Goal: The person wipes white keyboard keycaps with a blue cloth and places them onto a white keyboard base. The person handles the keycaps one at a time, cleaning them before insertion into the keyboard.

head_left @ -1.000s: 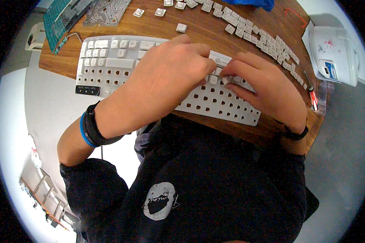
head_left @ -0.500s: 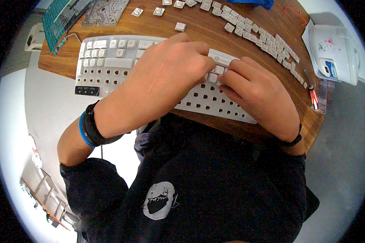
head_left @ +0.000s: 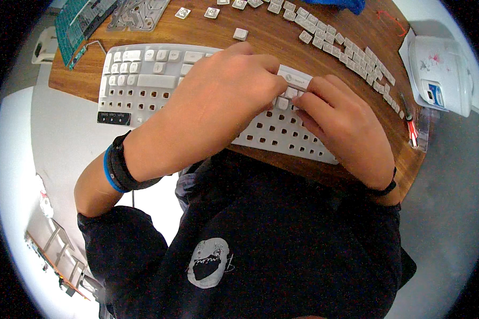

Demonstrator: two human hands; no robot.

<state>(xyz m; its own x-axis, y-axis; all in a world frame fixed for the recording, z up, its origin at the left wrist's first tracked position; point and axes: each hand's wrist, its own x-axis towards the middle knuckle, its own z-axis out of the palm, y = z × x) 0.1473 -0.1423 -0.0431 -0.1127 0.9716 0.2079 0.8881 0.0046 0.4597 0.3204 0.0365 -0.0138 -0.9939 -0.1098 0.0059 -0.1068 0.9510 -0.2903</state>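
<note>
The left forearm rises from the lower left of the frame and slants across the white keyboard (head_left: 165, 68), which lies on the wooden table (head_left: 207, 33) across the upper middle. The left hand (head_left: 242, 80) is back-up, its fingers bent and pointing down at the keys (head_left: 283, 103) right of centre; its fingertips are mostly hidden, so I cannot tell whether they grip anything. The right hand (head_left: 346, 119) comes in from the right, wrist low, fingers curled, with thumb and fingertips drawn together over the same keys; whether a key is pinched there I cannot tell. A loose key (head_left: 240, 34) sits above the left hand, and a screwdriver (head_left: 412, 132) lies at the right.
</note>
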